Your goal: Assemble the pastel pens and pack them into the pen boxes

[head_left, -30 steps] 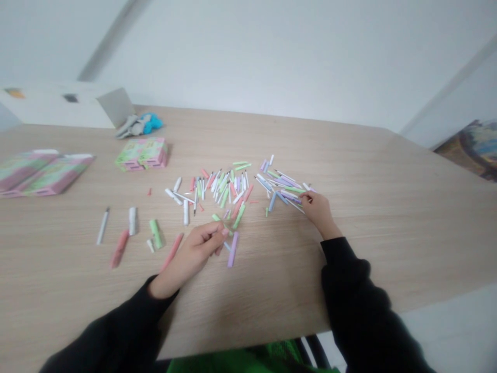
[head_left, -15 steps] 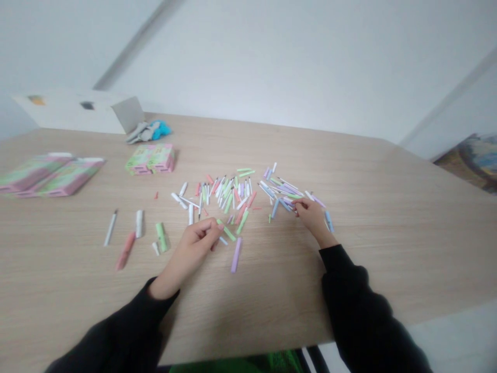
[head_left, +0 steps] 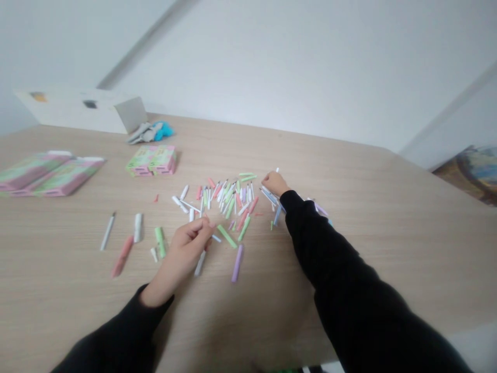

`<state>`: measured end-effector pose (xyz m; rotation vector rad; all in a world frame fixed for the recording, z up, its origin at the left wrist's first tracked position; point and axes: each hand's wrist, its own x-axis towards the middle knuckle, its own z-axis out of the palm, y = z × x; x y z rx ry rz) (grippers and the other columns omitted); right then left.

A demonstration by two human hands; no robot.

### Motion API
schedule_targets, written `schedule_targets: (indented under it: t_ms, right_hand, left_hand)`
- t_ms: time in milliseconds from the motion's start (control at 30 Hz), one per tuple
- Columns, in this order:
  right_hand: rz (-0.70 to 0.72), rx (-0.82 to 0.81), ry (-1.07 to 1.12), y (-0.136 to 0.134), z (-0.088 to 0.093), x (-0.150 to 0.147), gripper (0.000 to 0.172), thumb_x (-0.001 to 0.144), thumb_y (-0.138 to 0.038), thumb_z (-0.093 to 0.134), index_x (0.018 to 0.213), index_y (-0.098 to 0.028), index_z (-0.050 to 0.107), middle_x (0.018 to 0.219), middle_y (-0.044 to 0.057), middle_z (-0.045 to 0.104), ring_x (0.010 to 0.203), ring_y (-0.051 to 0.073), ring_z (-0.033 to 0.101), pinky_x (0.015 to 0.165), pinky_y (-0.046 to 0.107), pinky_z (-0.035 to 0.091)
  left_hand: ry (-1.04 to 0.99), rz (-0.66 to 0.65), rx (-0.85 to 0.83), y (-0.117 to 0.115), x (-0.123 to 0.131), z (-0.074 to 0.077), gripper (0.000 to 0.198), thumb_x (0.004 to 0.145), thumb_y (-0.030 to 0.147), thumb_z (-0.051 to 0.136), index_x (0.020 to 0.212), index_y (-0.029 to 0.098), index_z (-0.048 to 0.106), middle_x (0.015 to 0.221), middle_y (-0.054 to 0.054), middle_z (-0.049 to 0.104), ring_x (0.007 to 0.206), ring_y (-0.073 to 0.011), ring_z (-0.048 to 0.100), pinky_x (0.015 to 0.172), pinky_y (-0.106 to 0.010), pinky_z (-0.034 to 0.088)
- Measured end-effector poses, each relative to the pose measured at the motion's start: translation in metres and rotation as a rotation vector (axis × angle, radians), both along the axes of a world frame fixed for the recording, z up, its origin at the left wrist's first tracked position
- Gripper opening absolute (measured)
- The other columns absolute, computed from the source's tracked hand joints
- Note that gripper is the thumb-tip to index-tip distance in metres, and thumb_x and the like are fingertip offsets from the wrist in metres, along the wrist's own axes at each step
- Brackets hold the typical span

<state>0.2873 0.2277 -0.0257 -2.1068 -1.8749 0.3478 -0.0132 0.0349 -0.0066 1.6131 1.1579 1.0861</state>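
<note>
Seen from the head camera: the left hand (head_left: pixel 185 247) sat low on the wooden surface (head_left: pixel 388 248), fingers pinched together above a white tube (head_left: pixel 200 263). I could not tell whether it gripped the tube. The right hand (head_left: pixel 274 183) lay curled at the far edge of the scattered pastel pen parts (head_left: pixel 229 199), its hold hidden from me. A purple barrel (head_left: pixel 236 263) lay near the tube.

1. You face a plain white wall (head_left: pixel 310 62), lit softly and evenly.
2. Two pale grey strips cross it at a slant, one at your upper left (head_left: pixel 147 41) and one at your right (head_left: pixel 454 109).
3. A light wood-grain table (head_left: pixel 388 217) fills your lower view.
4. A white box (head_left: pixel 77 106) sits at its far left corner.
5. Pale floor (head_left: pixel 477 336) shows at your lower right.
</note>
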Motion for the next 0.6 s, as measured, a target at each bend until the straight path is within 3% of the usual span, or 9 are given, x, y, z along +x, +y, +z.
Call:
schedule_targets:
  t_ms: [133, 300, 400, 467, 533, 600]
  right_hand:
    - [-0.028, -0.061, -0.052, 0.016, -0.009, -0.005, 0.040, 0.096, -0.037, 0.066, 0.129, -0.014, 0.061, 0.130, 0.013, 0.063, 0.111, 0.025, 0.066, 0.093, 0.045, 0.058]
    - [-0.035, -0.045, -0.029, 0.015, -0.011, -0.009, 0.041, 0.096, -0.037, 0.066, 0.129, -0.014, 0.061, 0.130, 0.013, 0.063, 0.111, 0.025, 0.066, 0.093, 0.045, 0.058]
    - [-0.038, 0.042, 0.034, 0.009, 0.007, -0.012, 0.035, 0.097, -0.035, 0.064, 0.125, -0.015, 0.063, 0.127, 0.012, 0.065, 0.110, 0.024, 0.066, 0.094, 0.045, 0.057]
    - [-0.023, 0.125, 0.099, 0.000, 0.027, -0.015, 0.028, 0.100, -0.024, 0.057, 0.123, -0.011, 0.065, 0.119, 0.014, 0.070, 0.106, 0.022, 0.067, 0.095, 0.042, 0.056]
    - [0.020, 0.199, 0.178, -0.016, 0.049, -0.022, 0.038, 0.100, -0.012, 0.045, 0.134, -0.007, 0.060, 0.111, 0.014, 0.073, 0.096, 0.019, 0.070, 0.090, 0.036, 0.056]
    - [0.086, 0.243, 0.258, -0.044, 0.068, -0.029, 0.051, 0.098, -0.011, 0.047, 0.148, -0.011, 0.049, 0.109, 0.010, 0.076, 0.085, 0.015, 0.069, 0.083, 0.032, 0.057]
  left_hand:
    - [-0.010, 0.022, -0.005, -0.001, -0.001, 0.001, 0.043, 0.091, 0.045, 0.053, 0.056, 0.020, 0.046, 0.052, 0.004, 0.046, 0.052, -0.0117, 0.040, 0.053, -0.026, 0.030]
    - [-0.010, 0.053, -0.038, -0.001, -0.001, 0.003, 0.043, 0.092, 0.046, 0.052, 0.058, 0.020, 0.049, 0.052, 0.004, 0.047, 0.050, -0.0112, 0.041, 0.052, -0.025, 0.031]
    - [-0.021, 0.081, -0.050, 0.001, 0.000, 0.004, 0.044, 0.091, 0.046, 0.052, 0.057, 0.019, 0.048, 0.051, 0.004, 0.047, 0.050, -0.0108, 0.042, 0.053, -0.024, 0.032]
    - [-0.049, 0.102, -0.055, 0.003, 0.000, 0.003, 0.042, 0.090, 0.046, 0.055, 0.058, 0.019, 0.049, 0.051, 0.004, 0.048, 0.050, -0.0103, 0.043, 0.053, -0.024, 0.033]
    - [-0.104, 0.127, -0.055, 0.005, 0.001, 0.003, 0.038, 0.088, 0.045, 0.060, 0.061, 0.019, 0.051, 0.050, 0.004, 0.049, 0.050, -0.0097, 0.043, 0.054, -0.023, 0.035]
    - [-0.181, 0.145, -0.062, 0.005, 0.001, 0.002, 0.036, 0.085, 0.044, 0.065, 0.063, 0.018, 0.053, 0.050, 0.005, 0.051, 0.050, -0.0091, 0.045, 0.054, -0.022, 0.036]
